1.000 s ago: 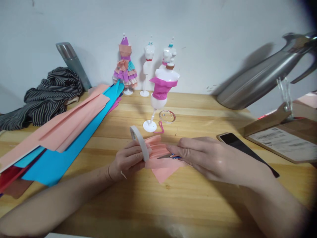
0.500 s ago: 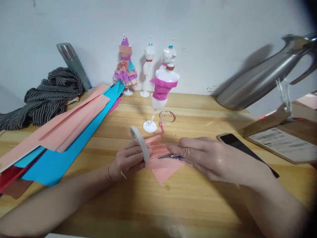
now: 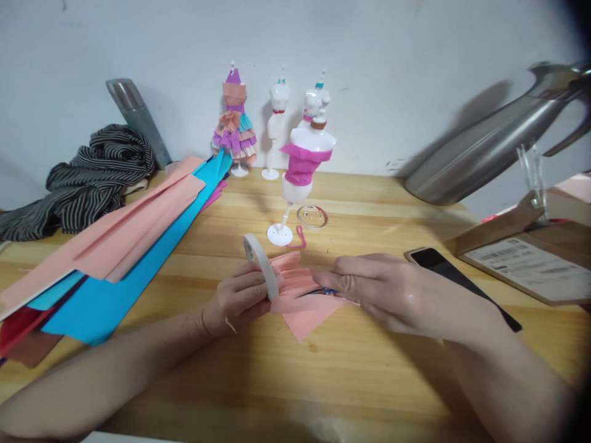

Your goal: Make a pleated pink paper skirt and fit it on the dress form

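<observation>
My left hand point(image 3: 242, 295) is closed around a roll of clear tape point(image 3: 263, 264), holding it upright at the left edge of a pleated peach paper piece point(image 3: 295, 280). A strip of tape runs from the roll rightward across the lower part of the paper. In my right hand point(image 3: 378, 289) is a small pair of scissors point(image 3: 318, 291) with blue on it, its blades pointing left over the paper. My right fingers hide most of its handles. Behind the paper stands a small white mannequin point(image 3: 314, 138) with a magenta wrap point(image 3: 302, 167) around its chest.
Crepe-like paper sheets point(image 3: 124, 246) and a striped cloth point(image 3: 101, 166) lie left. Further back are a ruffled-dress mannequin point(image 3: 234, 123) and white mannequins point(image 3: 279, 98). At right are a phone point(image 3: 455, 280), a cardboard box point(image 3: 530, 258) and a steel jug point(image 3: 471, 147). A bracelet-like ring point(image 3: 313, 216) lies mid-table.
The scissor blades have shifted slightly and look closer together. Both hands otherwise stay in nearly the same place, with the tape roll and paper still held.
</observation>
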`<move>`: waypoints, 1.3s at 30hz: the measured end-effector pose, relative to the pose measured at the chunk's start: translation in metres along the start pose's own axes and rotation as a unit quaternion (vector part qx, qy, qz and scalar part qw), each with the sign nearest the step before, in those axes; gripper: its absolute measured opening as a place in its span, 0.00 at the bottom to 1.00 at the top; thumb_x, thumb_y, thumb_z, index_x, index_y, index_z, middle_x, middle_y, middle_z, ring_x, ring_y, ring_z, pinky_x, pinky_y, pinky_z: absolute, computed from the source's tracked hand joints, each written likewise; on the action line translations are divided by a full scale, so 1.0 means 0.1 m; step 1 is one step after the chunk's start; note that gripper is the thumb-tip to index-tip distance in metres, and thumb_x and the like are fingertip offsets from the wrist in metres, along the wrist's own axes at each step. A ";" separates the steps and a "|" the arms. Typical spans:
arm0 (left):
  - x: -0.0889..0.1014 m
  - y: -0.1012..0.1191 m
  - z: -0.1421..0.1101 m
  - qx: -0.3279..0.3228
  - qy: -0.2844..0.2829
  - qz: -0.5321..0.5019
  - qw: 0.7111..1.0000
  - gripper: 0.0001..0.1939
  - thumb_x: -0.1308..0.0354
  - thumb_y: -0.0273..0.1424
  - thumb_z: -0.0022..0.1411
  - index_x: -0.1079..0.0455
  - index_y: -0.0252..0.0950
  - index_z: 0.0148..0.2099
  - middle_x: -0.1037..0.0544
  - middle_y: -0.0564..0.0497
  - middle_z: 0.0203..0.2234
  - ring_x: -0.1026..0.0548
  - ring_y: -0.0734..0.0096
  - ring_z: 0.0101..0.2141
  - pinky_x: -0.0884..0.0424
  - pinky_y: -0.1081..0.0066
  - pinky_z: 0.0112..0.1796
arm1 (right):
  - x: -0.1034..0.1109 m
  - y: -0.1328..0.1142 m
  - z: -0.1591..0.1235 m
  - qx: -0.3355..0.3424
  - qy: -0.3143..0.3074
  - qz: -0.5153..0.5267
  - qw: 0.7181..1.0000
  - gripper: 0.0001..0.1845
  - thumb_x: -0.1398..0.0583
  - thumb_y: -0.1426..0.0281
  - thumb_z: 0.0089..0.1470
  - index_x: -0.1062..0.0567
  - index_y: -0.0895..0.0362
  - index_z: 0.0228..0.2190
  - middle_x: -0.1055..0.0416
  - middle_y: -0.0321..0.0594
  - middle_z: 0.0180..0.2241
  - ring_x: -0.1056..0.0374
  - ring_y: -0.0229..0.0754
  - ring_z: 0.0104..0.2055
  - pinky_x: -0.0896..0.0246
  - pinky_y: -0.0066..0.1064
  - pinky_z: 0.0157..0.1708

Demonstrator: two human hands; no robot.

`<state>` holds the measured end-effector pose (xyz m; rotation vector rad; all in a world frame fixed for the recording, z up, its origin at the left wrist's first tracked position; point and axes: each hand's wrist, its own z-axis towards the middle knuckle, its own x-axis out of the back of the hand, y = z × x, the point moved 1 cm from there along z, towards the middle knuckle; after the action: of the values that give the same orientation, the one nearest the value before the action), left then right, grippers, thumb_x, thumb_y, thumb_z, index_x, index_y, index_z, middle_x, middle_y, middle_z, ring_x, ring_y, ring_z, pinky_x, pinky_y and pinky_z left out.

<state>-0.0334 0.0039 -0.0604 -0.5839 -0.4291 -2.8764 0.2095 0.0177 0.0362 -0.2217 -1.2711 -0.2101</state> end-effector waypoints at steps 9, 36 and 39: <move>0.00 0.01 0.02 0.006 0.004 -0.014 1.000 0.13 0.46 0.29 0.67 0.28 0.29 0.50 0.18 0.41 0.32 0.21 0.60 0.42 0.21 0.62 0.43 | 0.00 0.02 -0.01 -0.030 -0.005 0.024 0.999 0.18 0.53 0.76 0.66 0.29 0.62 0.51 0.27 0.45 0.36 0.30 0.38 0.32 0.36 0.26 0.28; -0.04 0.00 -0.04 0.015 0.007 -0.011 1.000 0.15 0.45 0.26 0.66 0.29 0.29 0.54 0.18 0.41 0.34 0.21 0.62 0.44 0.23 0.63 0.46 | -0.12 -0.10 0.13 0.007 0.072 -0.019 0.997 0.17 0.53 0.77 0.66 0.26 0.65 0.45 0.25 0.46 0.33 0.29 0.39 0.31 0.31 0.29 0.27; -0.04 0.01 -0.03 0.014 0.006 -0.015 1.000 0.16 0.44 0.26 0.66 0.30 0.29 0.55 0.18 0.41 0.35 0.21 0.62 0.44 0.23 0.62 0.47 | -0.14 -0.09 0.11 0.005 0.073 -0.019 0.997 0.17 0.52 0.78 0.65 0.28 0.64 0.49 0.24 0.47 0.35 0.27 0.41 0.33 0.29 0.29 0.28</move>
<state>-0.0308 0.0026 -0.0648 -0.5608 -0.4788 -2.8959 0.1926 0.0124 0.0265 -0.1704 -1.1321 -0.2476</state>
